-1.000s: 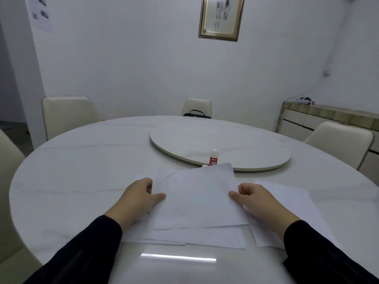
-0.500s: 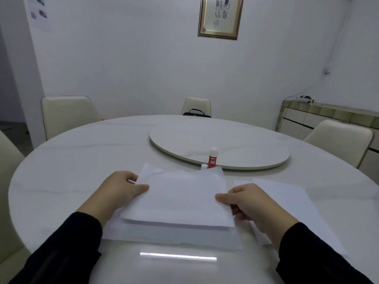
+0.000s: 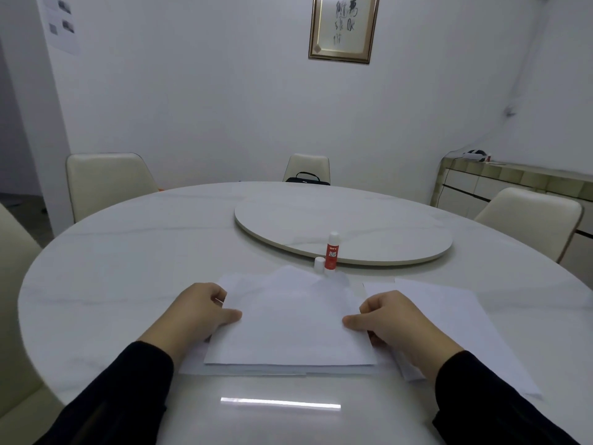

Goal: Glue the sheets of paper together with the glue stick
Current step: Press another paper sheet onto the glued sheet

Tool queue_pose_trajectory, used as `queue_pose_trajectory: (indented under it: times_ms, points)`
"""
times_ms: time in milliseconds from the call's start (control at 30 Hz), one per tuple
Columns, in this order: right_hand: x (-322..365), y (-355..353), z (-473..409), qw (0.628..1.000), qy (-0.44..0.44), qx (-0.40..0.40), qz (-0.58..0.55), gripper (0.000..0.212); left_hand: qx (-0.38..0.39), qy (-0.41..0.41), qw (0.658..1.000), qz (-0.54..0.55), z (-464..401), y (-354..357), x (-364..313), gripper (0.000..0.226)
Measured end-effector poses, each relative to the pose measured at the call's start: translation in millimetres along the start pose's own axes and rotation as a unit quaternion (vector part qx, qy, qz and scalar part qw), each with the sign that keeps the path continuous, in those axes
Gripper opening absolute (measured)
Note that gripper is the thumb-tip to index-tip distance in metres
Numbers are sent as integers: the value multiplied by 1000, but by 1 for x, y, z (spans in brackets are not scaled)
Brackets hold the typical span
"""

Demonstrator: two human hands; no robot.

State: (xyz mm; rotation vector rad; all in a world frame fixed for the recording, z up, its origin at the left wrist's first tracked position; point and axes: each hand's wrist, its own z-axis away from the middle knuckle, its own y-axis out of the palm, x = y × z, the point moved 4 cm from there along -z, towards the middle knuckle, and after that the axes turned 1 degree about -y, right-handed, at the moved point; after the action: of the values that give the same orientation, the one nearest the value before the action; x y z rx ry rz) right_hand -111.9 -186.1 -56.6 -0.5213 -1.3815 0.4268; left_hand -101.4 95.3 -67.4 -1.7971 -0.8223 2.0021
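While both hands [image 3: 205, 311] [image 3: 390, 316] pinch sheet [image 3: 288, 329] edges, glue stick [image 3: 332, 252] beyond

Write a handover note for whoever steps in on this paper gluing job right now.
Left hand and right hand each pinch a side edge of the top sheet, which lies on a paper stack at the table's near edge. Glue stick stands upright beyond it, its cap beside it. More sheets lie to the right. Done: top sheet laid on. Left: press flat; whether glue was applied cannot be told.

Matt paper sheets [image 3: 288, 329] lie on a glossy (marble-veined) table [image 3: 128, 268].
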Motion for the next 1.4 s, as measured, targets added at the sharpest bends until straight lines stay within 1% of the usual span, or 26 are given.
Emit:
queue_pose_trajectory:
  times_ms: [100,200,367,733,1000,1133,1167,1267,1300,1333,1400]
  points:
    - [-2,2,-1,1000,-13,-12,21,25,-2,9,1000,-6,1,0,0,20]
    - [-3,2,-2,999,-15,-16,27,27,-12,13,1000,-17,1,0,2,27]
    - [-5,3,-2,999,-20,-16,37,25,-25,26,998,-51,0,1,5,30]
    - [-7,3,-5,998,-18,-11,63,17,-14,20,999,-39,-4,3,7,33]
    - [-8,4,-7,996,-23,-18,88,20,-11,21,998,-51,-1,3,6,35]
    - [-7,5,-10,993,-14,-10,115,35,-16,40,993,-106,2,4,-1,36]
    - [-6,5,-10,993,-12,-6,116,43,-15,41,992,-120,2,5,-2,36]
    - [-3,7,-10,995,-6,6,98,76,-4,40,989,-143,1,7,-4,43]
    - [-2,8,-10,995,-4,8,97,81,1,39,989,-143,1,7,-4,46]
    - [-1,8,-10,994,-5,9,105,82,6,39,989,-143,1,7,-4,49]
    - [1,9,-10,992,-14,7,128,79,15,31,990,-133,1,7,-5,67]
